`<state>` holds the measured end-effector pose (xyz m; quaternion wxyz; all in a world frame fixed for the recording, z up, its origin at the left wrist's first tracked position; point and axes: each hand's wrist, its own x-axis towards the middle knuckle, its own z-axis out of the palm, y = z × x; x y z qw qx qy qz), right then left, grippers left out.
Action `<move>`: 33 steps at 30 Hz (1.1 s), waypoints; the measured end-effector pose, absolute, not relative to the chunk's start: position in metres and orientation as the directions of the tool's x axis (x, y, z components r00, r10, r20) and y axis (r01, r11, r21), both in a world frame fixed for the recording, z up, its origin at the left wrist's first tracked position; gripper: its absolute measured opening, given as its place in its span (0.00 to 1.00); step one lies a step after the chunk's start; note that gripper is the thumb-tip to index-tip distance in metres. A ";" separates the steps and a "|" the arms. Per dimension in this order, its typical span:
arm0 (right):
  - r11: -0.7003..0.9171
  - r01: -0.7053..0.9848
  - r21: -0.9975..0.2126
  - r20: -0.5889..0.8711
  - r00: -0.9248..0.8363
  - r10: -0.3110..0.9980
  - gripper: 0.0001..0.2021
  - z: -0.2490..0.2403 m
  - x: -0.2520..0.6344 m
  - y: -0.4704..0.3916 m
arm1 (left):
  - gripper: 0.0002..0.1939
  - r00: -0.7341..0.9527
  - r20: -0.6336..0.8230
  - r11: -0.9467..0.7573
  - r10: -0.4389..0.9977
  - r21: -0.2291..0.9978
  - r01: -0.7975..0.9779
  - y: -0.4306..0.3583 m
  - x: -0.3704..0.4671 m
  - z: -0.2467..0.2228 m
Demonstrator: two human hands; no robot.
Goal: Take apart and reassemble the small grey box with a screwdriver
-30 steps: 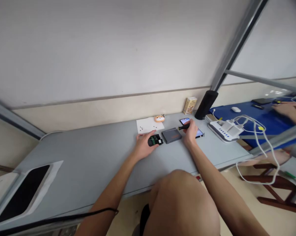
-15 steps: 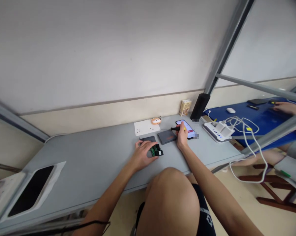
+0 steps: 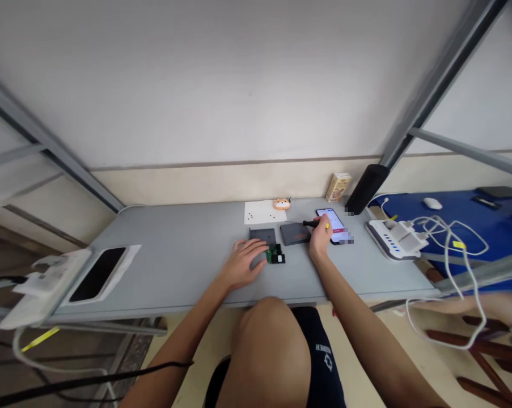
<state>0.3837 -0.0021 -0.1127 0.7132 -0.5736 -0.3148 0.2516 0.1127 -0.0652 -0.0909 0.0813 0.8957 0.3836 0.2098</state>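
Observation:
My left hand [image 3: 245, 262] rests on the grey desk with its fingers apart, the fingertips by the left edge of a green circuit board [image 3: 274, 253] with black parts on it. Whether they touch the board I cannot tell. Behind it lies a dark grey case half [image 3: 263, 234]. A second dark grey flat piece [image 3: 295, 233] lies to the right, beside my right hand [image 3: 321, 238]. That hand is closed around a screwdriver [image 3: 310, 224] with a black handle and a yellow end, its thin shaft pointing left. Small dark screws [image 3: 250, 216] sit on white paper [image 3: 259, 211].
A lit phone [image 3: 335, 222] lies just beyond my right hand. Behind are an orange animal-faced item [image 3: 282, 204], a small box [image 3: 338, 187] and a black cylinder [image 3: 367, 188]. A power strip [image 3: 394, 241] with looping white cables stands right; a black-screened tablet [image 3: 99, 274] lies left.
The view has turned to the left. My left hand has eased back from the circuit board, its fingers flatter. My right hand still holds the screwdriver.

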 end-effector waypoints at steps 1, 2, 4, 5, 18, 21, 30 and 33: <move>0.214 -0.006 -0.977 0.150 0.693 0.705 0.25 -0.112 0.383 -0.002 | 0.18 0.621 0.312 -0.695 0.719 0.303 0.652 -0.066 0.112 -0.092; 0.213 -0.012 -0.977 0.141 0.709 0.690 0.25 -0.112 0.383 -0.003 | 0.17 0.627 0.313 -0.701 0.713 0.298 0.648 -0.066 0.112 -0.093; 0.212 -0.021 -0.977 0.129 0.735 0.666 0.25 -0.111 0.383 -0.003 | 0.16 0.638 0.324 -0.715 0.699 0.286 0.638 -0.065 0.113 -0.094; 0.214 -0.025 -0.977 0.124 0.744 0.656 0.25 -0.110 0.383 -0.003 | 0.16 0.638 0.331 -0.718 0.695 0.283 0.636 -0.065 0.113 -0.094; 0.184 -0.069 -0.981 0.069 0.756 0.650 0.24 -0.100 0.387 -0.008 | 0.18 0.468 0.317 -0.553 0.825 0.284 0.783 -0.072 0.086 -0.095; 0.176 -0.071 -0.982 0.063 0.751 0.657 0.24 -0.100 0.387 -0.008 | 0.19 0.493 0.290 -0.567 0.820 0.297 0.768 -0.073 0.079 -0.096; 0.159 -0.101 -0.982 0.026 0.763 0.646 0.20 -0.099 0.384 -0.013 | 0.24 0.516 0.243 -0.569 0.822 0.288 0.770 -0.074 0.075 -0.097; 0.163 -0.103 -0.981 0.025 0.770 0.638 0.20 -0.099 0.383 -0.014 | 0.25 0.509 0.243 -0.563 0.826 0.293 0.773 -0.071 0.075 -0.097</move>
